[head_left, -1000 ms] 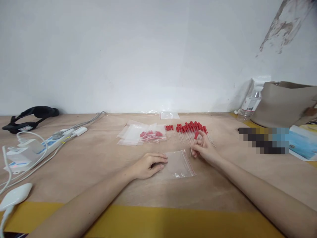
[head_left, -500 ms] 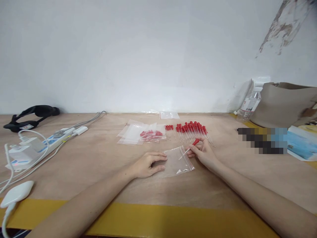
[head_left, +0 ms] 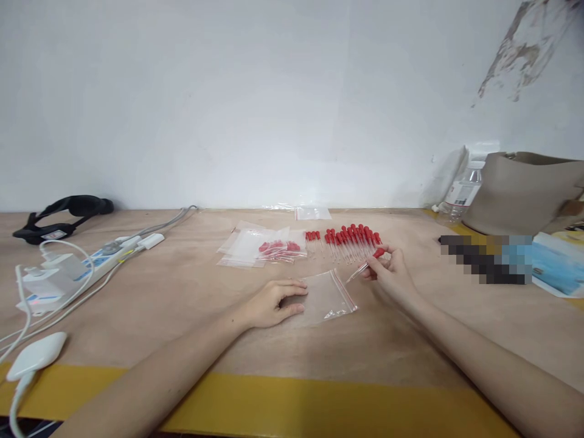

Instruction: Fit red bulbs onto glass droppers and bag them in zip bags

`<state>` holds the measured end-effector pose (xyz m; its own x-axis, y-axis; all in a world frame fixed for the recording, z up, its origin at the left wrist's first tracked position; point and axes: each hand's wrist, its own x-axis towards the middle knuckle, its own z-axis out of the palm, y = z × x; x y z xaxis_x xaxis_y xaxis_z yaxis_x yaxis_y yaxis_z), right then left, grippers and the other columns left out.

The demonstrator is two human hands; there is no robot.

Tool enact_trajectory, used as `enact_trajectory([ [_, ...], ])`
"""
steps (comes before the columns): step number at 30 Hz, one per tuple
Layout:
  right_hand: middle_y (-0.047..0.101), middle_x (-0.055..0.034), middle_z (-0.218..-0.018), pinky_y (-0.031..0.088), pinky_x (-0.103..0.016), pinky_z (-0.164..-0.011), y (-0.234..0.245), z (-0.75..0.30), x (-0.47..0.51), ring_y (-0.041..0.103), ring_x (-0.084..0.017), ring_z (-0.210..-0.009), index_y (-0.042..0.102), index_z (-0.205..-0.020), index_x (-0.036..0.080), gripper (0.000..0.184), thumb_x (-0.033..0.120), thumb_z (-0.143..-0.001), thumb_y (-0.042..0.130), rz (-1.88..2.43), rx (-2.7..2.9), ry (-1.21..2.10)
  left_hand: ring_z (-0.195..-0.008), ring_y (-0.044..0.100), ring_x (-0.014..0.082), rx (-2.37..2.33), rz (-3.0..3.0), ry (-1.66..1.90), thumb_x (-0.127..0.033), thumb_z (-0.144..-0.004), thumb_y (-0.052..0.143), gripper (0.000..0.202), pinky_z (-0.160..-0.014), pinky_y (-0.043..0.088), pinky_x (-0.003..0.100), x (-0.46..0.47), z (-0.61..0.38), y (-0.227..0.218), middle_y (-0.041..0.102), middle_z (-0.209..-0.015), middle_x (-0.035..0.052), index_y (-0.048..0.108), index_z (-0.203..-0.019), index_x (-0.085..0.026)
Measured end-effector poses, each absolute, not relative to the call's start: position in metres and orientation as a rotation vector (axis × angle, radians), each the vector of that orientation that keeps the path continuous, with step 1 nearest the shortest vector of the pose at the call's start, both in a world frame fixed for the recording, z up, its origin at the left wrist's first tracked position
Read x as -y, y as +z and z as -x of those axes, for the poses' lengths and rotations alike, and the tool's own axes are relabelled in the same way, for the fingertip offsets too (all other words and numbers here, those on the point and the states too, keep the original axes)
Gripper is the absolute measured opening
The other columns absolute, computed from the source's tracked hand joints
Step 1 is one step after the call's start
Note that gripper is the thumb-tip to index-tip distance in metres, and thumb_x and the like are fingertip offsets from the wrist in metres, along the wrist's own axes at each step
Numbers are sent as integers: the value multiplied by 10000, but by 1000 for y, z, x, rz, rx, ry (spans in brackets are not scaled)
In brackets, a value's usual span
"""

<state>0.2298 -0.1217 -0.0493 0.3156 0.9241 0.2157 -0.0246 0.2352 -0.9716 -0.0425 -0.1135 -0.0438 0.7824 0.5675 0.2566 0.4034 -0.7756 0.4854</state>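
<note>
My left hand [head_left: 271,302] rests with curled fingers on the left edge of a clear zip bag [head_left: 326,296] lying flat on the wooden table, pinning it down. My right hand [head_left: 390,272] pinches a glass dropper with a red bulb [head_left: 367,264], its tip slanting down towards the bag's red-striped opening at the right edge. Just behind lies a row of several red-bulbed droppers [head_left: 349,240]. Left of them sit filled clear bags holding droppers [head_left: 267,246].
A white power strip with plugs and cables [head_left: 68,271] lies at the left, a black strap [head_left: 61,213] behind it, a white device [head_left: 34,356] at the near left. At right stand a plastic bottle [head_left: 460,194], a grey container [head_left: 524,188] and a blue packet [head_left: 559,267].
My right hand drew the dropper back to the right, away from the bag's mouth, and raised it slightly. My left hand stayed on the bag.
</note>
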Motion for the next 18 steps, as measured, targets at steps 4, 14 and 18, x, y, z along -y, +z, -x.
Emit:
enact_trajectory([
  [4,566,70,-605,438,-212,-451,-51,-232,121,505,-80,-434,276,-921,242,532,479,-612,639,1128,1020,775,-1106,492,190,-737,-2554,568,-366,-816,498,365,-940,386,358,114,42,-43,535,-1204,69,535,-1148,-217],
  [14,561,58,-662,530,-296,-578,-67,-205,129,610,-127,-566,301,-879,242,519,458,-599,681,1112,1010,1101,-1084,502,188,-775,-2579,566,-354,-816,499,424,-922,394,343,116,42,-41,540,-1195,59,458,-1215,-215],
  [18,563,60,-692,535,-309,-631,-63,-201,135,625,-125,-609,358,-856,231,483,412,-581,713,1038,1002,1213,-1092,494,188,-789,-2583,553,-363,-813,501,456,-929,386,339,117,42,-40,521,-1216,59,427,-1241,-222],
])
